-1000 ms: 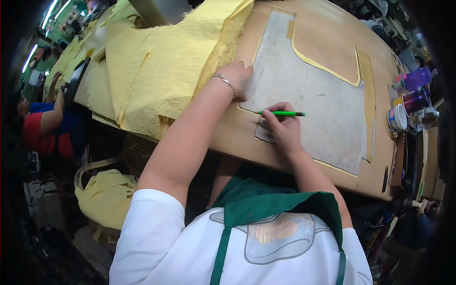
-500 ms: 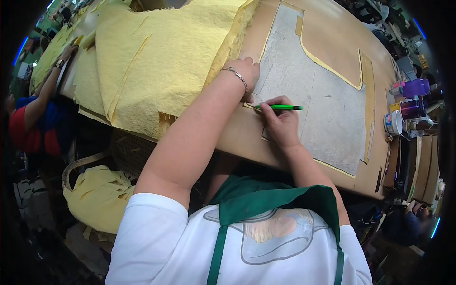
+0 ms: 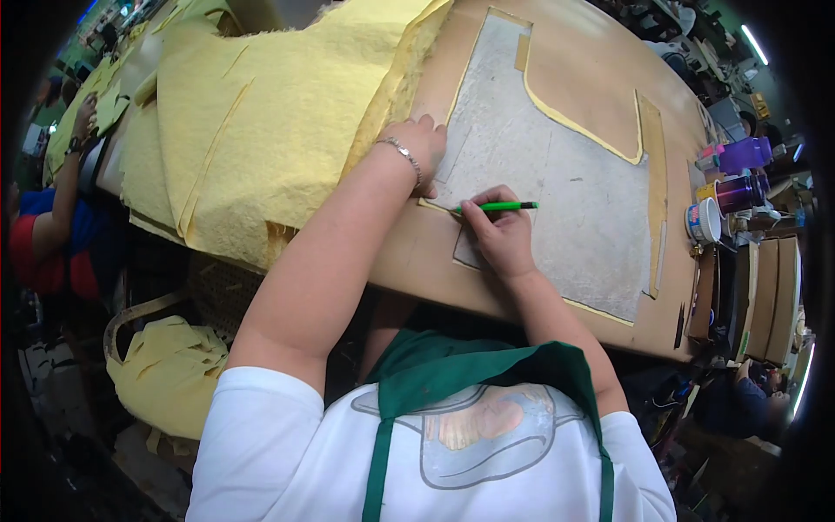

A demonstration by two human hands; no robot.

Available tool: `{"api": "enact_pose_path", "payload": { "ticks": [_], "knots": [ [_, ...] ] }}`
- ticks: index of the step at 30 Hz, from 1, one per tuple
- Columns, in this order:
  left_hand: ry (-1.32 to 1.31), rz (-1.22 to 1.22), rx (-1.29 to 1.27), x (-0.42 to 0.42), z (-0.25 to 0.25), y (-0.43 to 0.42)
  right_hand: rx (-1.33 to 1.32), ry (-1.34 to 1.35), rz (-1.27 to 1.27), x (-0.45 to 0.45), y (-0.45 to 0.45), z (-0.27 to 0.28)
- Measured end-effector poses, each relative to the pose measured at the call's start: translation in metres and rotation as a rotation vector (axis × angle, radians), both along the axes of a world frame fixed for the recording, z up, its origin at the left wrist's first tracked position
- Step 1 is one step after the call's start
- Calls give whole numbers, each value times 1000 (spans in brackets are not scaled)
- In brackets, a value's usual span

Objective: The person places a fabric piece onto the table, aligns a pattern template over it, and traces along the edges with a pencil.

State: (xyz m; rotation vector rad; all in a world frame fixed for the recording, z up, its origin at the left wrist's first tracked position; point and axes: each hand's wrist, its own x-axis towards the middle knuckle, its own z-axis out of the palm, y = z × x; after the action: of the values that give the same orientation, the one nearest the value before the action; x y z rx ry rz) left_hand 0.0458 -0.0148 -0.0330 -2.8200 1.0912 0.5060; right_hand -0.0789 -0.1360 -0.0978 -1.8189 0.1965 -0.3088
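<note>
My right hand [image 3: 500,233] is closed around a green pen [image 3: 513,206]. The pen lies at a low slant, its tip end at the near left edge of a large grey pattern piece [image 3: 570,200]. A thin yellow border shows along parts of that piece's outline. Resting on the pattern's left edge is my left hand [image 3: 422,150], fingers stretched out and holding nothing; it wears a chain bracelet. Just left of it lies a big sheet of yellow fabric [image 3: 270,122], its raised edge close to my wrist.
The brown tabletop [image 3: 600,61] curves to the right, where a white tub [image 3: 703,221] and purple containers [image 3: 746,155] stand. Yellow fabric pieces [image 3: 165,370] lie on a chair at lower left. Another person's arm [image 3: 65,187] reaches over the table at far left.
The whole view has shifted, so table and hands appear further left. The pen has moved slightly rightward along the pattern's edge. At far left, the other person's hand has moved.
</note>
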Motion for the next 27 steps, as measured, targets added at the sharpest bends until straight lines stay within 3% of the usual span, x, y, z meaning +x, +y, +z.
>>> {"api": "enact_pose_path", "payload": {
  "ticks": [3, 8, 9, 11, 12, 15, 19, 24, 25, 26, 27],
  "knots": [
    [9, 13, -6, 0, -2, -1, 51, 69, -16, -9, -21, -1],
    [-23, 126, -48, -11, -10, -5, 541, 155, -66, -19, -47, 16],
    [-85, 187, -104, -25, -5, -10, 606, 168, -107, -24, -59, 20],
    [-260, 51, -357, -40, -20, -22, 722, 175, -159, -33, -93, 21],
    [-216, 44, -449, -53, -20, -35, 772, 172, -172, -37, -113, 19],
    [87, 61, -642, -60, -20, -80, 617, 66, -213, -32, -160, 39],
    [-69, 176, -719, -36, -49, -117, 353, 52, -109, 6, -162, 90],
    [-182, 266, -750, -18, -87, -120, -43, 221, 483, 76, -71, 92],
    [-148, 237, -636, -22, -71, -112, -152, 285, 539, 88, -52, 85],
    [-99, 244, -610, -12, -106, -128, -261, 350, 596, 97, -34, 79],
    [-202, 210, -574, -16, -104, -124, -395, 418, 644, 104, -16, 79]
  ]
}}
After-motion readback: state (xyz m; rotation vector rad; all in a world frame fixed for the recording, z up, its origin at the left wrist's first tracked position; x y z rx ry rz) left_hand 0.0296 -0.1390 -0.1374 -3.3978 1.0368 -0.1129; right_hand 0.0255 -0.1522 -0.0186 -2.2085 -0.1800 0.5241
